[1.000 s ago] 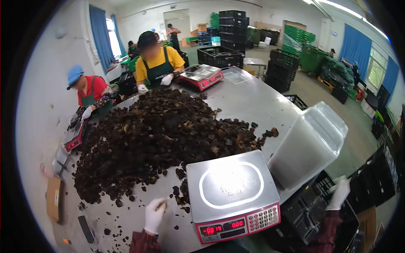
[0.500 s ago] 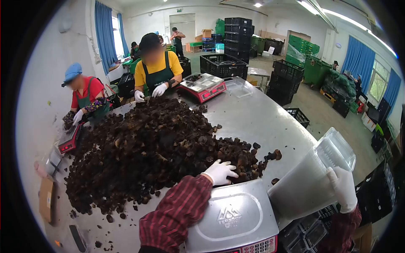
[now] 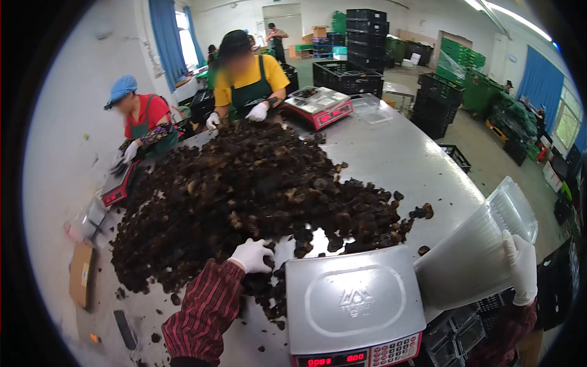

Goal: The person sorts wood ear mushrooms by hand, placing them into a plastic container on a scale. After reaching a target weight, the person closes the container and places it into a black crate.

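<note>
My left hand [image 3: 252, 255], in a white glove, is at the near edge of a big heap of dark brown mushroom pieces [image 3: 244, 183]. Its fingers are curled over some of the dark pieces; the fingertips are partly hidden among them. Just right of it stands a digital scale [image 3: 358, 300] with a bare metal pan and lit red digits. My right hand [image 3: 520, 266], also gloved, grips a tall nested stack of clear plastic trays [image 3: 468, 257] from its right side, the stack leaning over the table's right edge.
Across the heap a co-worker in yellow [image 3: 275, 76] works beside another red scale [image 3: 318, 110]; a second co-worker in red [image 3: 150, 116] is at the left by a red scale [image 3: 116, 186]. A cardboard box [image 3: 81, 275] and a phone-like dark slab [image 3: 125, 329] lie left. Black crates [image 3: 348, 77] stand behind.
My left hand has moved left across the heap's near edge, its fingers now curled; pieces there have shifted, baring some tabletop behind the scale. My right hand keeps hold of the trays. The view has shifted.
</note>
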